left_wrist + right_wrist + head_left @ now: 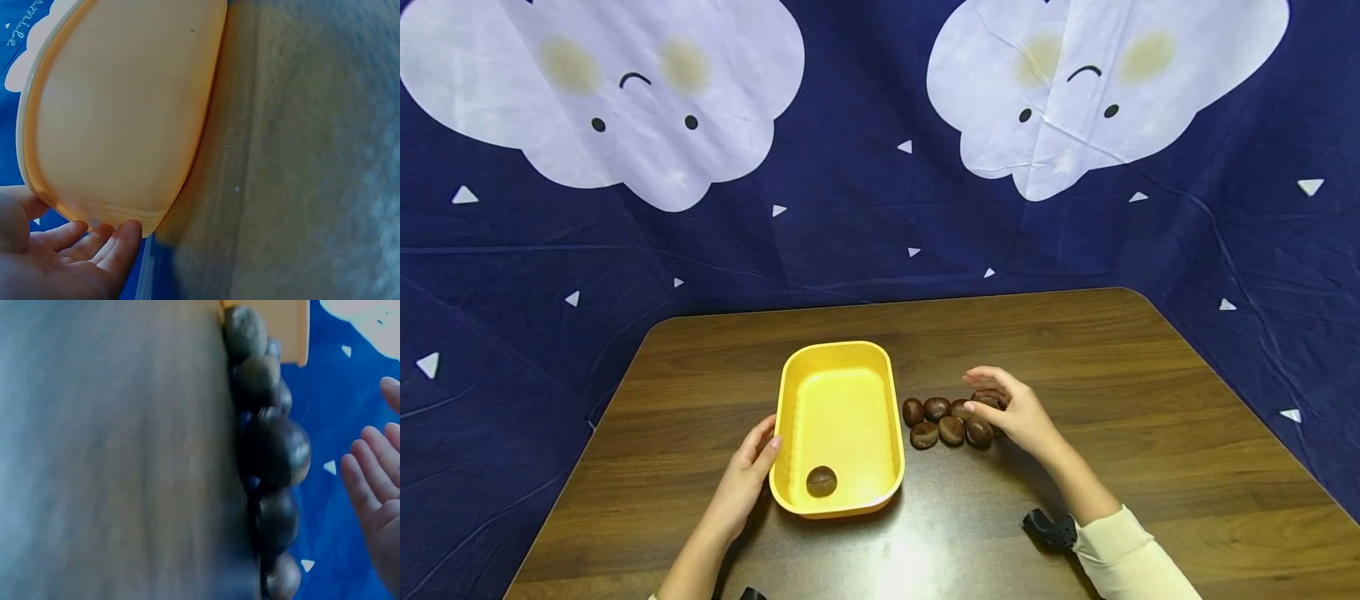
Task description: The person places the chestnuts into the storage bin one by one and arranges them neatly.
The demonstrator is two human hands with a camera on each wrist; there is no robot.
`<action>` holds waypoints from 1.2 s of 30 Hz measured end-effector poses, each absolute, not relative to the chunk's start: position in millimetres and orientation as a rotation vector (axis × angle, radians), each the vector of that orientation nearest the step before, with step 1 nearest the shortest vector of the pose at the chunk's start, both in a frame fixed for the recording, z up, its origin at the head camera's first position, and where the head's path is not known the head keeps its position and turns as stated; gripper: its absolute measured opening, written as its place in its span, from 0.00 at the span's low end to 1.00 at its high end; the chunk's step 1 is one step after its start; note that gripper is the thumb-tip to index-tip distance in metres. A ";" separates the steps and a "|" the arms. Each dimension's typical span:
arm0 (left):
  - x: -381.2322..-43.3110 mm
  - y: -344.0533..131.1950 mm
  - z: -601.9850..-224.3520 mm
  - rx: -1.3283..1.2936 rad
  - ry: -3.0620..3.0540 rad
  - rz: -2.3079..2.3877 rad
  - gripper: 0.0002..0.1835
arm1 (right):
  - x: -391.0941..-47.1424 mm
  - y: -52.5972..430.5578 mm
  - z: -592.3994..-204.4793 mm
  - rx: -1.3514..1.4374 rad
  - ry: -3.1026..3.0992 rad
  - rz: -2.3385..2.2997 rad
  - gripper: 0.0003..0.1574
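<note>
A yellow tray (842, 400) with rounded corners stands on the table, and one brown chestnut (822, 481) lies in its near left part. My left hand (749, 477) holds the tray's left side, thumb at the rim; in the left wrist view its fingers (128, 240) rest along the outer wall. Just right of the tray, several chestnuts (951, 430) lie close together in two rough rows. Over their right end hovers my right hand (1017, 417), thumb and fingers apart with nothing between them. In the right wrist view, that hand (381, 487) is apart from the chestnuts (275, 450).
The brown wooden table (1000, 333) has rounded far corners. Behind it hangs a dark blue cloth (857, 167) with white clouds and small triangles. A black strap piece (1048, 530) sits at my right wrist by the cream sleeve (1131, 554).
</note>
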State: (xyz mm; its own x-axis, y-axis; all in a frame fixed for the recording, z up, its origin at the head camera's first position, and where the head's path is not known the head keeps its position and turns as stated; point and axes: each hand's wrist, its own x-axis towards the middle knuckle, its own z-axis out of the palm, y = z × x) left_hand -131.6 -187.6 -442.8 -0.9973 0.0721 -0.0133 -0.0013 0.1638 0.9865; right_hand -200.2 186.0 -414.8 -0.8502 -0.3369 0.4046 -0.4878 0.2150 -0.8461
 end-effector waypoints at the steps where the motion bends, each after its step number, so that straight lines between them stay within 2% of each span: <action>1: -131.6 -187.6 -442.9 0.070 2.353 1.994 0.26 | -199.6 189.5 -417.0 0.780 -2.348 1.718 0.25; 18: -132.4 -187.6 -444.3 0.066 2.346 2.005 0.26 | -189.3 221.3 -440.5 0.691 -2.471 1.528 0.21; 27: -131.8 -187.3 -443.4 0.060 2.323 2.012 0.26 | -202.5 238.4 -474.0 0.646 -2.585 1.457 0.21; 36: -132.4 -187.5 -443.9 0.066 2.341 2.005 0.26 | -204.2 238.0 -479.4 0.647 -2.654 1.245 0.23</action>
